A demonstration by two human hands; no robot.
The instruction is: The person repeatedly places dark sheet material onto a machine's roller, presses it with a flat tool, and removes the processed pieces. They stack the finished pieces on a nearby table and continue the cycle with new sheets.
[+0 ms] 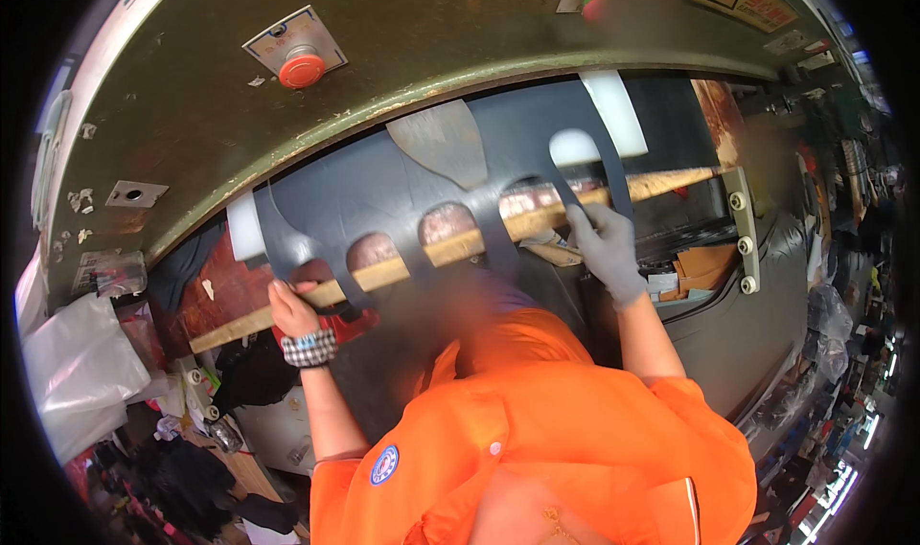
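A dark, smooth sheet [335, 205] with rounded cut-outs lies on the machine bed, its narrow strips hanging over the wooden front edge [460, 248]. My left hand [290, 310], bare with a checkered band at the wrist, pinches the sheet's left end. Beside that wrist is a red object [353, 327] whose kind I cannot make out. In a grey glove, my right hand [609, 250] closes on a strip at the sheet's right end. A flat grey-brown piece [443, 143] with a tapered end rests on the sheet between my hands.
A green machine beam [412, 28] with a red push button [302, 68] spans above the bed. White blocks [615, 114] stand under it. Clear plastic bags [86, 373] hang at left. Brown cardboard [704, 267] sits below the edge at right, near a bracket with rollers [744, 243].
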